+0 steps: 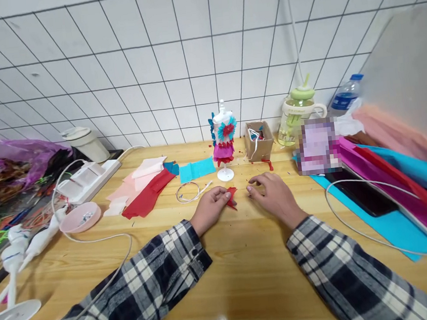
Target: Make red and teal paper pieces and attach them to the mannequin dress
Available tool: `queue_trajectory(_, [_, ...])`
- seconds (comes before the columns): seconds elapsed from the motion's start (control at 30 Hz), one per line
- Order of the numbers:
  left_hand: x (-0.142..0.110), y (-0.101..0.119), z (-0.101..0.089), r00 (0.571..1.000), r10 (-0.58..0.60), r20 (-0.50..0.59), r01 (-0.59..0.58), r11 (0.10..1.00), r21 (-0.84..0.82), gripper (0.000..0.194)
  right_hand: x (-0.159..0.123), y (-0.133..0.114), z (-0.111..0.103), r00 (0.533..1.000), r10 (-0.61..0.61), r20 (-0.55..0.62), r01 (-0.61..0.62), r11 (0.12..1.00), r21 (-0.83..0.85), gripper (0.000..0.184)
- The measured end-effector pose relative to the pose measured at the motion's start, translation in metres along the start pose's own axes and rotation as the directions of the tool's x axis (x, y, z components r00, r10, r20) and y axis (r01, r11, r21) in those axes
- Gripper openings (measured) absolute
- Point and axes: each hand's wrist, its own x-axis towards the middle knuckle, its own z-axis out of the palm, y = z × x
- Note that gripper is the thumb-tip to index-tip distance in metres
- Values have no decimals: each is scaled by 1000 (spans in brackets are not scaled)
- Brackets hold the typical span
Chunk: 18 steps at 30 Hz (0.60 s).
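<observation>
My left hand (211,207) pinches a small folded piece of red crepe paper (232,197) between thumb and fingers, just above the table. To its right, my right hand (273,197) is held palm down with thumb and index finger a little apart and nothing visible between them. Behind both hands stands a small white dress form (225,174) on a round base. It wears a magenta and red ruffled skirt (223,153), and a blue paper flower with a red centre (227,130) sits on its chest.
Left of the form lie blue paper (197,170), red paper (148,193), pink sheets and a coiled cable (187,192). A pink dish (79,218) and power strip (89,181) stand farther left. A cardboard box (260,147), jug (290,129), phone (365,192) and coloured sheets are rightward.
</observation>
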Motion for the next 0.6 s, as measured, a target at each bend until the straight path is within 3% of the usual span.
queue_trajectory(0.1, [5, 1, -6, 997, -76, -7, 75, 995, -68, 33, -3, 19, -7, 999, -17, 46, 28, 967, -255, 36])
queue_trajectory(0.2, [4, 4, -6, 993, -119, 2, 118, 990, -77, 31, -7, 29, -5, 989, -6, 148, 50, 955, -294, 26])
queue_trajectory(0.3, [-1, 7, -4, 987, -149, 53, 152, 987, -44, 29, -8, 22, -2, 977, 1, 213, 38, 983, -181, 12])
queue_trajectory(0.37, [-3, 9, -3, 985, -163, 63, 166, 985, -38, 29, -9, 10, -1, 969, 58, 238, -44, 997, -64, 8])
queue_trajectory(0.47, [-4, 9, -4, 987, -156, 39, 159, 984, -76, 30, -14, -12, -3, 941, 135, 310, -174, 980, 100, 10])
queue_trajectory(0.6, [-3, 8, -6, 984, -172, 46, 177, 973, -145, 29, -27, -32, -3, 907, 132, 400, -233, 949, 214, 21])
